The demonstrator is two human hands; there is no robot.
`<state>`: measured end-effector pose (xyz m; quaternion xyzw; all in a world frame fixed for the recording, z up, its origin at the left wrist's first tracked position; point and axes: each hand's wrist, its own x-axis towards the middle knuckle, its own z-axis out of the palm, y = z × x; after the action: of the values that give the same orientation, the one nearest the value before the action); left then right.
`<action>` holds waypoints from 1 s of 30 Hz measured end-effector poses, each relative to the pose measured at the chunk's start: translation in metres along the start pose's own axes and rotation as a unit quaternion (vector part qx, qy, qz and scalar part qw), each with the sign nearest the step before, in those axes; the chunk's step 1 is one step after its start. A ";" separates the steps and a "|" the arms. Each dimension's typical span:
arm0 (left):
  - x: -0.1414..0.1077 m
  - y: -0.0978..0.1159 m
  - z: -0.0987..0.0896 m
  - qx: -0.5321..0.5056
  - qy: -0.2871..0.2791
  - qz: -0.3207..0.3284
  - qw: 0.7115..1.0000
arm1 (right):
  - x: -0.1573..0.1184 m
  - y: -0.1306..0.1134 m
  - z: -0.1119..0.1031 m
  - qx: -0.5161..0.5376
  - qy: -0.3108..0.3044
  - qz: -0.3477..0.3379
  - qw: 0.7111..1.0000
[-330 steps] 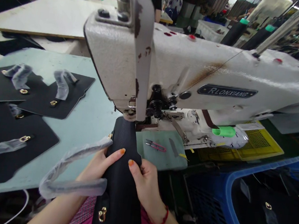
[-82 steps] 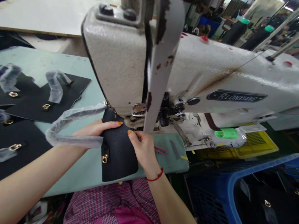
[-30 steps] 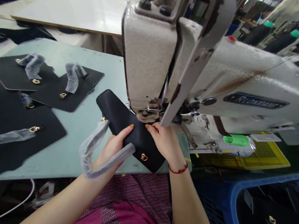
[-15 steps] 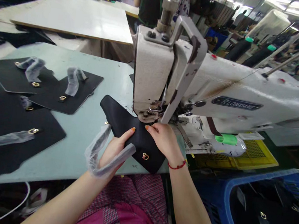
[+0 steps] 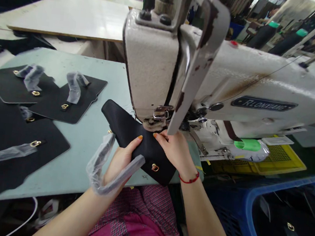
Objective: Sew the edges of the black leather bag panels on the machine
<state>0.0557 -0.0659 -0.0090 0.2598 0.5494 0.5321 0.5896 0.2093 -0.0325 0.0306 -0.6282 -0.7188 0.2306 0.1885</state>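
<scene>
A black leather bag panel [image 5: 148, 147] lies with its far edge beneath the head of a sewing machine [image 5: 151, 68]. My left hand [image 5: 122, 159] grips the panel's near left side, thumb on top and fingers hidden underneath. A plastic-wrapped handle [image 5: 98, 172], joined to the panel by gold-coloured rings, loops around that hand. My right hand [image 5: 172, 147] pinches the panel close to the presser foot, its fingers partly hidden. One gold ring fitting [image 5: 155, 167] shows on the panel between my hands.
More black panels [image 5: 65, 114] with wrapped handles lie on the pale green table [image 5: 83, 148] to the left. At lower right stands a blue basket [image 5: 250, 203] holding black pieces. Behind it sits a yellow crate [image 5: 277, 160]. A white board [image 5: 72, 15] lies farther back.
My view has moved closer to the machine, which looks larger. Both hands keep their hold on the panel, with little visible shift of it under the machine head.
</scene>
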 end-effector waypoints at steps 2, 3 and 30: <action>0.002 -0.001 -0.002 -0.020 0.001 -0.025 0.999 | 0.000 0.001 0.001 0.005 0.005 0.002 1.000; 0.004 -0.002 -0.004 -0.029 0.006 -0.038 0.999 | 0.000 0.001 0.002 0.007 0.009 0.002 1.000; 0.075 0.065 -0.021 0.097 -0.159 -0.019 0.982 | -0.012 0.004 0.047 0.287 0.032 -0.001 0.957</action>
<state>0.0014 0.0165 0.0159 0.3869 0.5025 0.4167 0.6513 0.1880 -0.0486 -0.0103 -0.5543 -0.6166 0.4065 0.3839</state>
